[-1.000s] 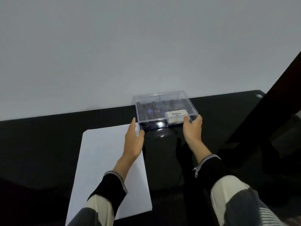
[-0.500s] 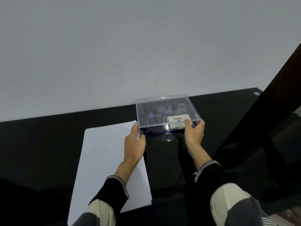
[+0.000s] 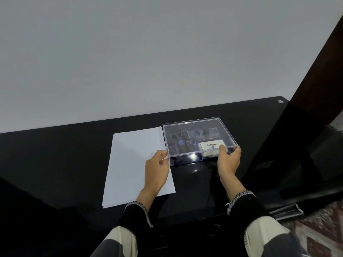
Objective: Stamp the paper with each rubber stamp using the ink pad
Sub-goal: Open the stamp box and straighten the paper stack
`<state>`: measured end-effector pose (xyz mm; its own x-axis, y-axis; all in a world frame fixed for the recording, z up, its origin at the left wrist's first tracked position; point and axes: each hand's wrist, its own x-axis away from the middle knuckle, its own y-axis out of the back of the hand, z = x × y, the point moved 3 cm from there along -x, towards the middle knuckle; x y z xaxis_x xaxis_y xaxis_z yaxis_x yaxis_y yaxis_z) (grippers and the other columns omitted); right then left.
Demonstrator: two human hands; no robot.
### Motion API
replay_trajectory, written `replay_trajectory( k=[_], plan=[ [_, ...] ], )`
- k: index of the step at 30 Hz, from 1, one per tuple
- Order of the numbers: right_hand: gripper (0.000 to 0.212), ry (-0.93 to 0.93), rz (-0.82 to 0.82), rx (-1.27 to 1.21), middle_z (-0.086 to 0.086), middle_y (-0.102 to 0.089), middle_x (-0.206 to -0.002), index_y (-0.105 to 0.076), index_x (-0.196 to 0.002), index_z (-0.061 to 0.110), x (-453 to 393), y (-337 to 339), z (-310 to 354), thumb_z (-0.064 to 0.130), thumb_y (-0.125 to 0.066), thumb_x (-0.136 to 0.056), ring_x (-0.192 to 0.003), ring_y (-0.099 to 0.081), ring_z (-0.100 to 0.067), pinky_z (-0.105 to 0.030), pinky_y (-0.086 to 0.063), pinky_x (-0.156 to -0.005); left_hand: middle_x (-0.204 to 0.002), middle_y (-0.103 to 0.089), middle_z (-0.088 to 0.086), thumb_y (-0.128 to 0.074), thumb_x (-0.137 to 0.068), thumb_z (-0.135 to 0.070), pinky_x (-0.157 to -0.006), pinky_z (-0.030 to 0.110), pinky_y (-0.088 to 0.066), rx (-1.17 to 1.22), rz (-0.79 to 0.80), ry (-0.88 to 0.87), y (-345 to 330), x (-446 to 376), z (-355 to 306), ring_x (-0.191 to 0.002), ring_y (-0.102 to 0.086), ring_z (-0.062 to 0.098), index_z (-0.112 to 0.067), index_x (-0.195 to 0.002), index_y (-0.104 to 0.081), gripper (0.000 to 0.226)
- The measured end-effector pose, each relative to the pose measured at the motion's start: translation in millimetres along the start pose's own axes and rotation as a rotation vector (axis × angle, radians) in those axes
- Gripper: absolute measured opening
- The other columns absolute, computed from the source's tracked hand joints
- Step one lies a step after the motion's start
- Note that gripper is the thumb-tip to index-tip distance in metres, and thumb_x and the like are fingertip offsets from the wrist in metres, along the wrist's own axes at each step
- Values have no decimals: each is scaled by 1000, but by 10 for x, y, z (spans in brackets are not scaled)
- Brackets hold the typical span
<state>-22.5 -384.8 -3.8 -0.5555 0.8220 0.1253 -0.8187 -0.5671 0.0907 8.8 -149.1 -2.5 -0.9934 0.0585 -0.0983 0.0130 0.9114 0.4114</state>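
Clear lidded plastic box of dark rubber stamps and white ink pad, centre-right of frame on black glossy table; long axis across frame; left hand and right hand gripping near corners, equally near; white paper sheet just left.

A clear plastic box sits on the glossy black surface, its left edge just beside the white paper. The left hand grips its near left corner, the right hand its near right corner. Inside lie dark stamps and a white Artline ink pad.
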Motion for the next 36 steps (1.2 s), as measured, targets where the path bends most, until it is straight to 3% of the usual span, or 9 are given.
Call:
replay_trajectory(
  k=[6, 10, 14, 18, 22, 25, 28, 32, 36],
  plan=[
    [66, 17, 21, 40, -8, -44, -143, -33, -143, 13, 201, 133, -12, 37, -57, -87, -129, -46, -27, -47, -41, -107, -114, -69, -6, -45, -92, 3, -94, 24, -51, 5, 33, -31, 63, 173, 26, -107, -65, 10, -17, -117, -64, 37],
    [66, 131, 13, 203, -11, -17, -158, -18, -151, 7, 347, 167, 149, 27, -50, -97, -144, -20, -26, -40, -26, -116, -124, -63, -6, -44, -98, -5, -99, 21, -40, -107, 53, -71, 166, 173, 17, -117, -56, 11, -19, -124, -59, 33],
    [48, 383, 73, 490, -12, -11, -159, -37, -142, 4, 546, 27, 263, 17, -49, -98, -147, -8, -26, -41, -27, -116, -136, -55, -1, -44, -100, -16, -106, 27, -33, -346, -48, -79, 396, 159, 135, -126, -48, 17, -18, -128, -56, 31],
    [31, 599, 334, 634, -6, -29, -153, -57, -126, 10, 753, -201, 271, 20, -49, -98, -146, -15, -22, -45, -17, -119, -157, -30, 1, -41, -101, -33, -118, 40, -14, -656, 16, -77, 574, 140, 376, -147, -19, 22, -23, -143, -42, 43],
    [30, 776, 502, 659, -2, -47, -137, -61, -122, 13, 914, -275, 215, 21, -57, -93, -133, -34, -19, -30, -9, -118, -162, -14, 1, -32, -101, -45, -120, 44, -4, -768, 80, -38, 581, 200, 513, -149, -5, 25, -26, -151, -27, 53],
    [24, 910, 464, 695, -2, -57, -117, -66, -114, 11, 925, -273, 195, 11, -63, -89, -112, -47, -21, -27, -32, -105, -161, -14, 1, -30, -101, -47, -120, 44, -3, -799, 54, -37, 560, 216, 511, -149, -6, 25, -26, -151, -25, 54],
    [16, 928, 440, 661, -2, -62, -98, -70, -99, 7, 892, -291, 256, -1, -64, -86, -93, -51, -21, -33, -49, -80, -161, -16, 2, -30, -101, -47, -120, 44, -3, -790, 41, -26, 557, 225, 520, -149, -7, 26, -26, -150, -27, 54],
    [17, 836, 507, 589, 2, -60, -91, -71, -90, 9, 822, -319, 276, -5, -62, -86, -91, -48, -11, -11, -40, -79, -161, -17, 1, -32, -100, -47, -120, 44, -4, -789, 39, -3, 564, 231, 501, -149, -8, 25, -26, -149, -28, 54],
    [17, 747, 478, 403, 13, -58, -83, -73, -84, 10, 834, -289, 362, -5, -65, -84, -87, -49, -5, -9, -42, -77, -158, -25, 2, -43, -96, -40, -119, 44, -13, -732, 56, 83, 586, 113, 391, -146, -17, 24, -23, -145, -38, 52]
  ],
)
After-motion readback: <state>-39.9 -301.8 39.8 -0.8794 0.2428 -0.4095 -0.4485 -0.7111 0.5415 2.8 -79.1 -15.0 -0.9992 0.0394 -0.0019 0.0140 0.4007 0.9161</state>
